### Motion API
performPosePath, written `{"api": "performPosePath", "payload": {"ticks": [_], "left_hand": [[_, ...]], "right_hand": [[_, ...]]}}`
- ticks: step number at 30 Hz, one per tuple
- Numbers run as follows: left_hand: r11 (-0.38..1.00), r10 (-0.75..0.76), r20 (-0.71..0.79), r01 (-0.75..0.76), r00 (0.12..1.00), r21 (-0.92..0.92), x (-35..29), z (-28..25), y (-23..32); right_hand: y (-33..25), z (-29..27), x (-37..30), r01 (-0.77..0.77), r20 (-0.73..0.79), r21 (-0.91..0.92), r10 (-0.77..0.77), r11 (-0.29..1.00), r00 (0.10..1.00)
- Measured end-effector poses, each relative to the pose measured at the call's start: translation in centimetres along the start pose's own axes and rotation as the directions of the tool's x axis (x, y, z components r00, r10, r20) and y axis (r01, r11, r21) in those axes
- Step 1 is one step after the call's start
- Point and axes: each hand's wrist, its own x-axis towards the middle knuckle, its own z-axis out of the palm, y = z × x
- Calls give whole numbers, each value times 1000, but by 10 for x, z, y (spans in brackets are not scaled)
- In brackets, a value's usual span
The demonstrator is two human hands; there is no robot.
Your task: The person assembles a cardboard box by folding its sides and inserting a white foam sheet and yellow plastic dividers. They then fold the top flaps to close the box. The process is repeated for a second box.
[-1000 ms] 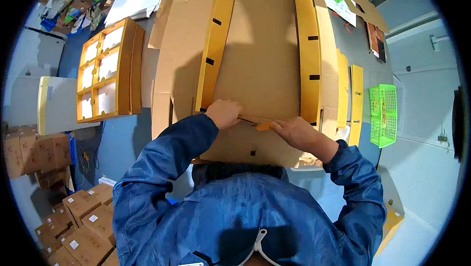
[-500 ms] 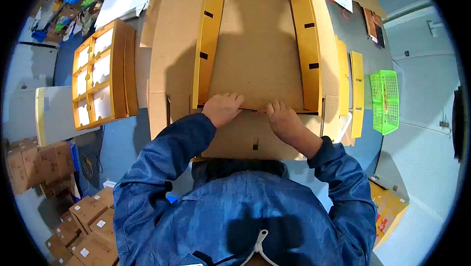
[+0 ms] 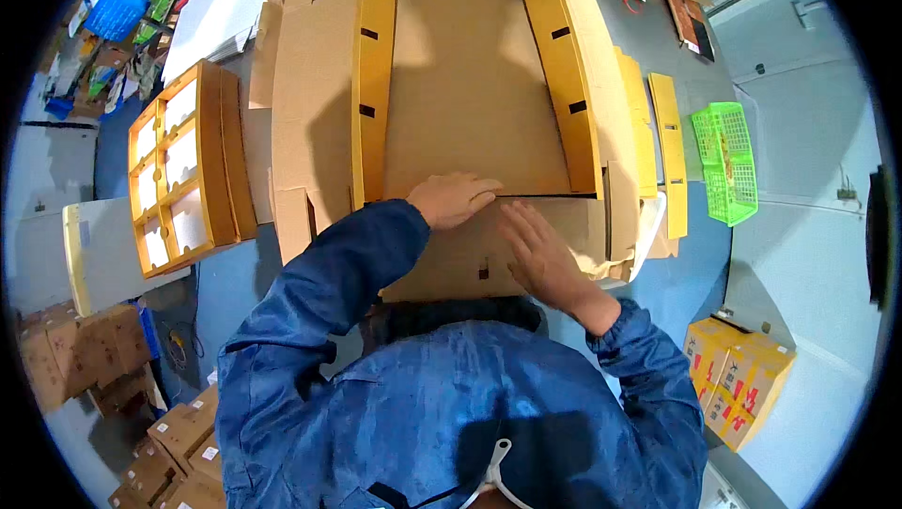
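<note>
A large brown cardboard box blank (image 3: pixel 479 124) lies open before me, with fold lines and slots. Along its left side stands a yellow slotted strip (image 3: pixel 374 86), and a second yellow slotted strip (image 3: pixel 561 77) stands along the right. My left hand (image 3: pixel 455 199) rests across the fold at the near end, its fingers stretched to the right. Just nearer to me, my right hand (image 3: pixel 547 260) lies flat over the near flap (image 3: pixel 451 260), fingers extended and pointing away. Neither hand holds anything that I can see.
On the left stands a yellow divided box (image 3: pixel 193 161) with white inserts. More yellow strips (image 3: pixel 669 157) and a green plastic basket (image 3: pixel 728 163) are at the right. White sheets (image 3: pixel 221 11) lie at the far left. Taped cartons (image 3: pixel 738 382) and brown cartons (image 3: pixel 188 434) stand lower down.
Both hands have loosened from a pinch at the near fold and flattened. The right hand has come nearer to me, onto the near flap. The whole view has shifted slightly.
</note>
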Motion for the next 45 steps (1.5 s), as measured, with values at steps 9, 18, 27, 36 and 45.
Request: {"api": "performPosePath", "payload": {"ticks": [9, 18, 27, 36, 45], "left_hand": [[926, 259, 212, -180, 942, -331, 24, 10, -33], [861, 393, 541, -93, 743, -499, -21, 44, -3], [990, -138, -287, 139, 948, -15, -106, -70, -20], [956, 39, -394, 80, 918, 281, -90, -34, -65], [984, -73, -41, 79, 997, 161, -69, -44, -88]], "right_hand": [[-32, 68, -36, -21, 55, -221, 34, 975, 998], [-11, -36, 12, -149, 322, 206, 76, 967, 944], [101, -28, 128, -337, 493, 362, 129, 869, 860], [63, -58, 93, -15, -27, -187, 10, 982, 1000], [83, -11, 52, -106, 269, -242, 172, 964, 948]]}}
